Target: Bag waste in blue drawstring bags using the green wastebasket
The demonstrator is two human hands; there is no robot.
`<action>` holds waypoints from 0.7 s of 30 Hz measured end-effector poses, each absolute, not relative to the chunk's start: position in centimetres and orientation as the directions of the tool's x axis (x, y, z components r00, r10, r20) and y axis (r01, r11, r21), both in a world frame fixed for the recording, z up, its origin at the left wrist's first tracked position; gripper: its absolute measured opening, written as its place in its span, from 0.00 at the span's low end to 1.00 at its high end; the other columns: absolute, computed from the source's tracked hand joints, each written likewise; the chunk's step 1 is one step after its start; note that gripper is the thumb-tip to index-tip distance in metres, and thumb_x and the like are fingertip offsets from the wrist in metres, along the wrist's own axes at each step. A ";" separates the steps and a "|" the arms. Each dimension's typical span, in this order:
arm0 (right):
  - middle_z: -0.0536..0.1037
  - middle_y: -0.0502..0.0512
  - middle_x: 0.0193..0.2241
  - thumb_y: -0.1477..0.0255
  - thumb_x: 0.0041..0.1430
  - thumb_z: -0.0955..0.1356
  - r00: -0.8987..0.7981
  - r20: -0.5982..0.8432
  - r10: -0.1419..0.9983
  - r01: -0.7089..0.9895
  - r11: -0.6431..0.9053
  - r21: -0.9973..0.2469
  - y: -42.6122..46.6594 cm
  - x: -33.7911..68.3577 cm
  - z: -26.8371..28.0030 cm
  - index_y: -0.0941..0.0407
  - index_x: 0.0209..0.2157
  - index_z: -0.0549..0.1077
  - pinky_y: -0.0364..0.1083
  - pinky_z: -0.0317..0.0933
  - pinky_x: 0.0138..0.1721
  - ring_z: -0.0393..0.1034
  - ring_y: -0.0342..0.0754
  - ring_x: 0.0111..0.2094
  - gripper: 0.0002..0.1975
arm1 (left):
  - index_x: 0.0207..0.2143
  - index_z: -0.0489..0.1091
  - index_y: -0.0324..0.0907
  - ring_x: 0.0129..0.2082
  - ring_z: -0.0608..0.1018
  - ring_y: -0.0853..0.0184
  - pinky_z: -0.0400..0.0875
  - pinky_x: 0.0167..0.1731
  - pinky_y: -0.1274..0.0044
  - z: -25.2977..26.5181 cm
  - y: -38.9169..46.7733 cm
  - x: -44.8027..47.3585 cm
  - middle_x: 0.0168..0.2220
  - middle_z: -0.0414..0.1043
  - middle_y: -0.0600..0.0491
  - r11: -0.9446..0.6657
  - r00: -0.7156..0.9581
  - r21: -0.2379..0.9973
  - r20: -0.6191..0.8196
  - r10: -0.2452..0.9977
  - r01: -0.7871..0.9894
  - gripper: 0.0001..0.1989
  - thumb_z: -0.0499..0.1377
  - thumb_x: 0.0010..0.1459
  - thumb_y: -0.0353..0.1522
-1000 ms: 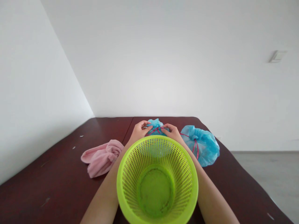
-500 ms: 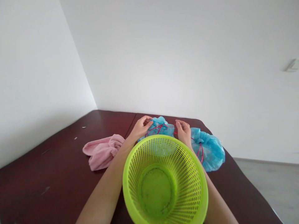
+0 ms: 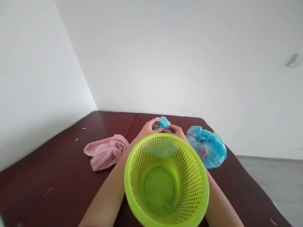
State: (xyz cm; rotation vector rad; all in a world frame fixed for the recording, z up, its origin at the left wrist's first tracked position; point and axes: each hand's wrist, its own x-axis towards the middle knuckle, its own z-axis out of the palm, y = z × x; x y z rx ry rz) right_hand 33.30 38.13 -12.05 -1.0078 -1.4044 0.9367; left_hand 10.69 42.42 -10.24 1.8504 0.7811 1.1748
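Beyond the basket, my left hand (image 3: 152, 127) is closed on the gathered neck of a blue plastic bag (image 3: 163, 120). Close against it from the other side, my right hand (image 3: 177, 131) has its fingertips pinched at the same neck; whether they also hold the red string around it is hard to make out. The rim of a lime-green plastic basket (image 3: 204, 176) hides the bag's lower part. Between my forearms, the basket tilts its open mouth toward me, with nothing inside. Right of my right hand lies a second blue plastic bag (image 3: 214, 151), tied with red string (image 3: 202, 148).
A folded pink towel (image 3: 106, 153) lies left of my left forearm on the dark red table (image 3: 59, 186). White walls (image 3: 165, 63) stand behind and to the left. The table's right edge drops to a grey floor (image 3: 267, 179).
My right hand has moved left, from beside the bag to its neck, so both hands now meet there. My left hand has shifted slightly right. The red strings on this bag are now mostly hidden.
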 end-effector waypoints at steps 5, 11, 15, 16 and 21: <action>0.81 0.49 0.29 0.45 0.56 0.83 0.107 0.329 0.938 0.029 0.328 -0.944 38.7 34.3 -11.7 0.49 0.34 0.78 0.50 0.65 0.37 0.70 0.50 0.32 0.24 | 0.55 0.85 0.48 0.53 0.89 0.49 0.83 0.60 0.61 -9.9 42.4 9.5 0.52 0.90 0.45 -0.555 0.357 0.799 0.461 0.813 0.232 0.17 0.73 0.63 0.34; 0.76 0.49 0.31 0.40 0.59 0.82 0.259 0.395 0.882 0.063 0.392 -0.918 39.0 34.8 -11.5 0.48 0.37 0.74 0.50 0.65 0.38 0.68 0.51 0.35 0.29 | 0.51 0.87 0.48 0.52 0.87 0.48 0.80 0.59 0.61 -9.6 42.3 8.8 0.50 0.90 0.46 -0.548 0.313 0.765 0.458 0.832 0.338 0.20 0.71 0.55 0.27; 0.70 0.46 0.27 0.36 0.61 0.80 0.303 0.412 0.859 0.080 0.408 -0.909 39.1 34.3 -11.6 0.47 0.36 0.71 0.49 0.59 0.33 0.61 0.49 0.31 0.31 | 0.45 0.87 0.47 0.51 0.86 0.45 0.78 0.61 0.58 -9.6 42.3 8.6 0.48 0.90 0.44 -0.513 0.283 0.780 0.432 0.856 0.359 0.13 0.71 0.57 0.27; 0.69 0.46 0.27 0.35 0.61 0.80 0.313 0.412 0.856 0.078 0.409 -0.909 39.2 34.3 -11.7 0.47 0.36 0.71 0.48 0.58 0.32 0.60 0.49 0.30 0.32 | 0.45 0.88 0.47 0.52 0.86 0.45 0.77 0.62 0.58 -9.4 42.2 8.4 0.48 0.90 0.44 -0.505 0.278 0.789 0.427 0.860 0.351 0.11 0.72 0.59 0.29; 0.68 0.44 0.27 0.35 0.58 0.80 0.371 0.372 0.851 0.040 0.386 -0.922 39.4 34.7 -12.1 0.47 0.36 0.72 0.47 0.57 0.31 0.59 0.48 0.30 0.33 | 0.44 0.89 0.48 0.54 0.85 0.46 0.75 0.62 0.61 -7.9 41.8 8.0 0.50 0.90 0.45 -0.461 0.275 0.856 0.397 0.876 0.232 0.07 0.76 0.64 0.36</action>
